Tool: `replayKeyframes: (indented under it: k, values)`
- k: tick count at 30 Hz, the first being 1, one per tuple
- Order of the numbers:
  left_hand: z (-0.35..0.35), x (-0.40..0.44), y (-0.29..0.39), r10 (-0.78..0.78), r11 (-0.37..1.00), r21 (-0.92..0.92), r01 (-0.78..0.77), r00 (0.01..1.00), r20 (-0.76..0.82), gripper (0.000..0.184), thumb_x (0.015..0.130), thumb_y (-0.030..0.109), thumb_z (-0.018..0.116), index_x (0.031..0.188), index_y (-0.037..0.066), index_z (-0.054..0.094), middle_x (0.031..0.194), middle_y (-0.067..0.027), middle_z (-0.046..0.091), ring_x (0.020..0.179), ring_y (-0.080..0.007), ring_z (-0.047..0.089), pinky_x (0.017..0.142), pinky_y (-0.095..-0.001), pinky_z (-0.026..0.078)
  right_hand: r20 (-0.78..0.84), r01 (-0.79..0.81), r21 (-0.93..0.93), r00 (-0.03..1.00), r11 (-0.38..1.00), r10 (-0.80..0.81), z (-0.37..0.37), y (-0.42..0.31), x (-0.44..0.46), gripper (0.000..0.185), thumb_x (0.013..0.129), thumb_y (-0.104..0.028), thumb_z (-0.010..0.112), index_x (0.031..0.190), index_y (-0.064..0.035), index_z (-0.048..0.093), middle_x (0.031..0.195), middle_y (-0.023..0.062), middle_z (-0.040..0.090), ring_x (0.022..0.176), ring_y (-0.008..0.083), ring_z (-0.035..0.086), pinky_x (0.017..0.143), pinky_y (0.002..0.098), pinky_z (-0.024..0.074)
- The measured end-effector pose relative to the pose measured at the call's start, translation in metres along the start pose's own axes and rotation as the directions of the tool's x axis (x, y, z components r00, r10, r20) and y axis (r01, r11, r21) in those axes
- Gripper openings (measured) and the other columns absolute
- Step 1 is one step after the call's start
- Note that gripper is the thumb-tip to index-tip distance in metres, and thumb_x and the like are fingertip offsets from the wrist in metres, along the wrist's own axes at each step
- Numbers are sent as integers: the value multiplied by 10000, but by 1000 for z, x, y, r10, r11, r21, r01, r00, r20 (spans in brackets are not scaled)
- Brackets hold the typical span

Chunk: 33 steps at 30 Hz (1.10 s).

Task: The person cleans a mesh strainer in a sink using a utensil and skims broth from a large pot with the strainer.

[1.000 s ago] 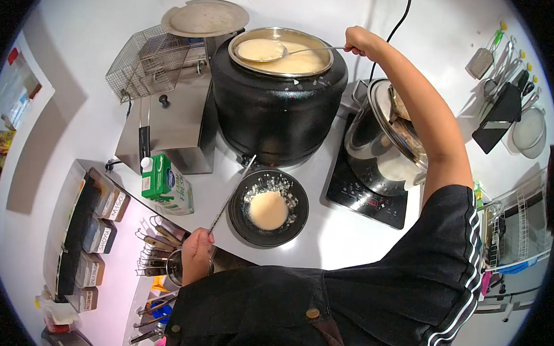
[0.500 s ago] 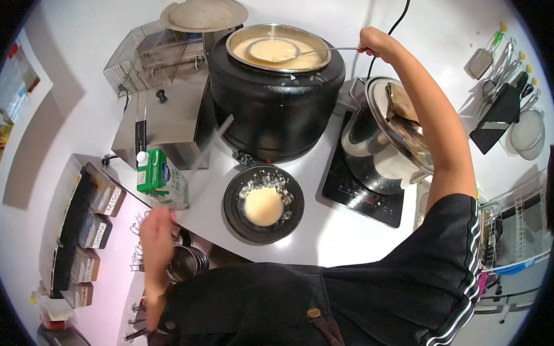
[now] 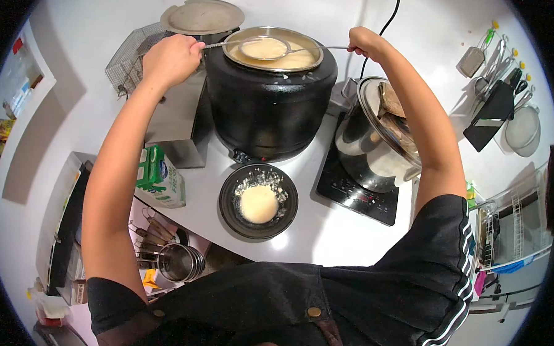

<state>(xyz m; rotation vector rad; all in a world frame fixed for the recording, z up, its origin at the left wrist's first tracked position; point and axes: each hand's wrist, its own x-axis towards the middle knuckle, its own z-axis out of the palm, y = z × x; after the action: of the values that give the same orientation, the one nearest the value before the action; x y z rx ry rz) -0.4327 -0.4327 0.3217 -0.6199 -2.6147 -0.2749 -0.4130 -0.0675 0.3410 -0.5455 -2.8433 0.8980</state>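
Both my arms reach out over a black soup kettle (image 3: 270,111) full of pale, creamy soup. My right hand (image 3: 364,43) is closed on the thin handle of a round, long-handled strainer (image 3: 289,50), whose ring rests at the soup's surface inside the metal rim. At the kettle's left, my left hand (image 3: 172,58) grips a slim metal utensil with a ridged handle (image 3: 216,45). Its far end lies over the strainer, too indistinct to name. Nearer me on the counter stands a dark bowl (image 3: 229,211) holding a pale pool and small white bits.
A green and white carton (image 3: 165,180) stands left of the bowl. On the right, a steel pot (image 3: 361,146) sits on a black induction cooker (image 3: 353,198). Utensils hang on the right wall. Small handled strainers (image 3: 177,262) hang below the counter's left edge. A round lid (image 3: 203,16) lies behind.
My left hand has swung up from the lower left, beside the carton, to the kettle, and now holds the slim utensil over the strainer. My right hand keeps its hold.
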Motion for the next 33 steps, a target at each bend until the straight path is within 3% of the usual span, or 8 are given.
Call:
replayKeyframes:
  k: [7,13,15,22,25,28,30,33]
  values:
    - [5,12,12,-15,999,39,12,997,72,322,822,337,411,781,95,621,799,-134,605,793,-328,566,677,-424,449,-5,113,-32,994,993,-113,3,7,11,208,645,-114,433,629,41,572,449,75,390,396,152,309,376,326,199]
    - [14,23,11,13,999,33,-13,1000,-26,329,812,336,428,682,82,591,662,-127,582,684,-297,565,617,-391,426,-17,60,57,998,997,-59,8,5,13,189,637,-94,448,630,44,577,463,99,425,396,159,334,375,320,213]
    - [10,25,16,-27,999,-15,30,988,155,289,814,327,442,849,107,625,847,-123,612,825,-305,569,705,-417,444,0,91,-34,996,995,-91,7,5,11,198,651,-99,441,633,44,577,468,96,433,398,161,340,376,326,214]
    - [17,26,13,-33,999,-3,34,986,166,294,814,335,447,882,111,625,875,-113,613,850,-295,568,723,-408,442,-54,68,52,996,996,-65,6,2,0,195,651,-91,442,616,56,566,471,112,436,401,171,355,384,346,237]
    - [17,27,11,-62,998,16,61,993,103,297,816,343,446,868,111,623,865,-115,613,845,-302,566,718,-411,442,17,114,-104,993,988,-113,3,-1,-3,199,643,-82,423,613,67,552,479,131,447,403,177,354,394,350,250]
    - [18,27,14,-16,1000,2,16,985,170,298,818,340,444,874,111,625,866,-115,614,848,-297,568,721,-411,443,10,84,-49,996,995,-84,3,3,-5,184,675,-109,417,646,0,561,471,48,390,421,138,302,404,303,217]
    - [14,26,13,-67,998,-10,69,988,141,297,818,344,443,856,112,623,849,-113,614,843,-303,567,717,-410,443,-6,59,-18,998,998,-59,2,2,-3,204,637,-78,404,626,60,553,465,122,434,409,180,356,404,360,257]
    - [11,25,18,-42,999,-5,44,983,180,296,816,338,443,866,110,626,848,-107,617,843,-301,569,718,-404,446,-65,29,40,998,999,-26,3,-1,-12,209,641,-98,412,633,48,561,453,107,413,414,177,357,396,356,240]
